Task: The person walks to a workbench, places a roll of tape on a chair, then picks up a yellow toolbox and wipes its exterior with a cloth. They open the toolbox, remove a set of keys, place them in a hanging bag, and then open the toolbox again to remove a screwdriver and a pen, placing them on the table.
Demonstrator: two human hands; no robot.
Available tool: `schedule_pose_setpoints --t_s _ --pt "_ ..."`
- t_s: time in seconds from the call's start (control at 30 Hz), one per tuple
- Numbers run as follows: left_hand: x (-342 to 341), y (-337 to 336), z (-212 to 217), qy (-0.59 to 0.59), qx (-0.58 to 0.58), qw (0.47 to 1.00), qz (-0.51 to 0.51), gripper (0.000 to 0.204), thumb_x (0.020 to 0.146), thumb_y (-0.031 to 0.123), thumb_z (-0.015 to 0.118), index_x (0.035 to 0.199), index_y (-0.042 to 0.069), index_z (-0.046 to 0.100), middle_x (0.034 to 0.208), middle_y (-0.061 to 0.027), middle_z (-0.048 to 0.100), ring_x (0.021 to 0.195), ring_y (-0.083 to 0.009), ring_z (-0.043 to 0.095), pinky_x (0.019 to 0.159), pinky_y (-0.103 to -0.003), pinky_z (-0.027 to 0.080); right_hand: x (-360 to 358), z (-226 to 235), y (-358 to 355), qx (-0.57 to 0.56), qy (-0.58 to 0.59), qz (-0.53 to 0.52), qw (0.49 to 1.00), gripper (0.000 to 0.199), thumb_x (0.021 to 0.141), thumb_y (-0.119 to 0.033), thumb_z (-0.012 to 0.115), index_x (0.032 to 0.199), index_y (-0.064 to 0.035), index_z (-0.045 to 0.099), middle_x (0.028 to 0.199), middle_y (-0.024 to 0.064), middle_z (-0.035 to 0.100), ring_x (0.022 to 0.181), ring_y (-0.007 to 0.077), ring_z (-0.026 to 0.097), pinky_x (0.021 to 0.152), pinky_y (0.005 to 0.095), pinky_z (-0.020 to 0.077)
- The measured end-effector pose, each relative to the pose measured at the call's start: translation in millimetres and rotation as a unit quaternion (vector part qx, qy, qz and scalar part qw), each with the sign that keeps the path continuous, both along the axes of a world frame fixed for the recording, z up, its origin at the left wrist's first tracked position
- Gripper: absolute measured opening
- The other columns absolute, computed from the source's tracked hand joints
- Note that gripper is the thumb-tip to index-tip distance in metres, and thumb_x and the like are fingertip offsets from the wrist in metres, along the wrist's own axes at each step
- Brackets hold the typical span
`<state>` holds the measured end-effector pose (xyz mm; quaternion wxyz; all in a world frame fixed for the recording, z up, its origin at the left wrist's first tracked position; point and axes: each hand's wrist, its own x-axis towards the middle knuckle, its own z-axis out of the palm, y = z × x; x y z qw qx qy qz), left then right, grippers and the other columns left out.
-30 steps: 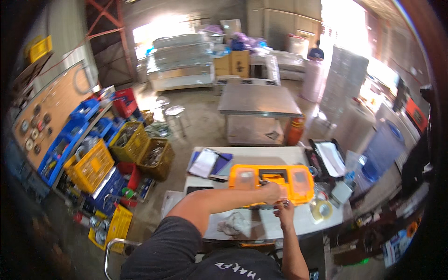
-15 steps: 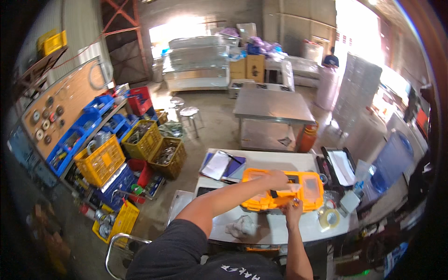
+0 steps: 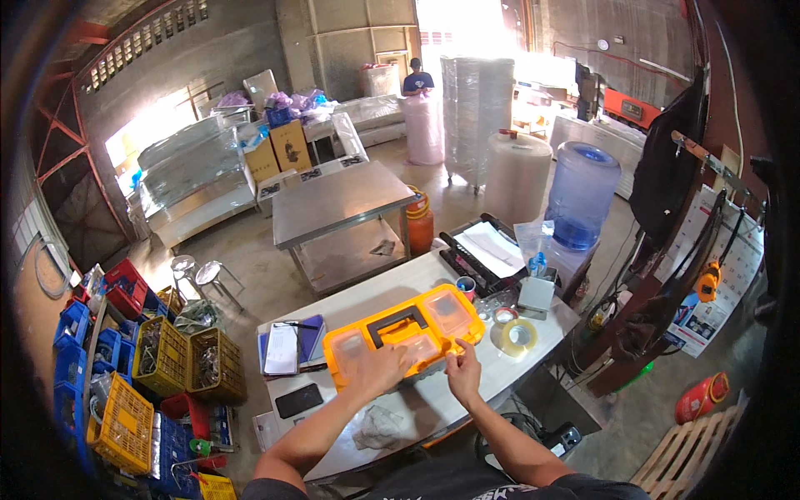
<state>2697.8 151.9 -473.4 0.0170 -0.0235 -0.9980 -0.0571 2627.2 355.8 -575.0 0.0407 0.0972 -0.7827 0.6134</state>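
Observation:
An orange toolbox (image 3: 472,321) with a black carry handle and clear lid compartments sits before me on the white table. My left hand (image 3: 382,371) rests at the front left of its lid, fingers reaching forward and partly blurred. I see nothing held in it. At the front right corner of the box is my right hand (image 3: 463,372), its thumb and forefinger bent close together by the edge. Anything pinched there is too small to name. A crumpled pale cloth (image 3: 382,428) lies nearer me on the tabletop.
Left of the box are a notebook (image 3: 282,348) and a phone (image 3: 298,401). Tape rolls (image 3: 518,336), a paper tray (image 3: 487,250) and a large water bottle (image 3: 583,196) stand right. Beyond is a steel table (image 3: 342,200); a person (image 3: 417,82) stands farther back.
My view has swung right. My left hand has come back from over the box's lid to its front left. My right hand stays near the front right edge.

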Motion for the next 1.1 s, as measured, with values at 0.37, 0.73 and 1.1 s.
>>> schedule_pose_setpoints --t_s 0.37,0.73,1.1 --pt "72.1 68.0 -49.5 -0.058 0.316 0.925 0.202 0.063 0.097 0.045 0.063 0.144 0.004 0.053 0.099 -0.0236 0.075 0.095 -0.0438 0.072 0.085 -0.050 0.057 -33.7 143.5 -27.1 0.024 0.351 -0.004 0.936 0.034 0.092 -0.008 0.069 0.124 -0.0020 0.062 0.121 0.0199 0.063 0.115 0.0361 0.060 0.103 0.0459 0.0468" --pt "139.0 4.6 -165.5 0.013 0.664 0.630 0.403 0.040 0.102 0.034 0.064 0.121 -0.001 0.066 0.086 -0.0021 0.066 0.070 -0.0122 0.058 0.062 -0.028 0.046 -53.1 41.3 -102.9 0.296 0.315 0.050 0.901 0.053 0.095 -0.036 0.066 0.139 -0.0085 0.056 0.143 0.0198 0.054 0.142 0.0379 0.043 0.122 0.0593 0.0228" --pt "107.3 1.0 -148.5 0.081 0.856 0.333 0.388 0.046 0.100 0.058 0.061 0.108 0.014 0.066 0.077 -0.0009 0.063 0.058 -0.0127 0.060 0.052 -0.028 0.050 -42.5 -23.8 -1.3 -0.033 0.119 -0.170 0.978 0.034 0.098 -0.014 0.062 0.126 0.0044 0.055 0.121 0.0190 0.060 0.114 0.0303 0.056 0.103 0.0436 0.0431"
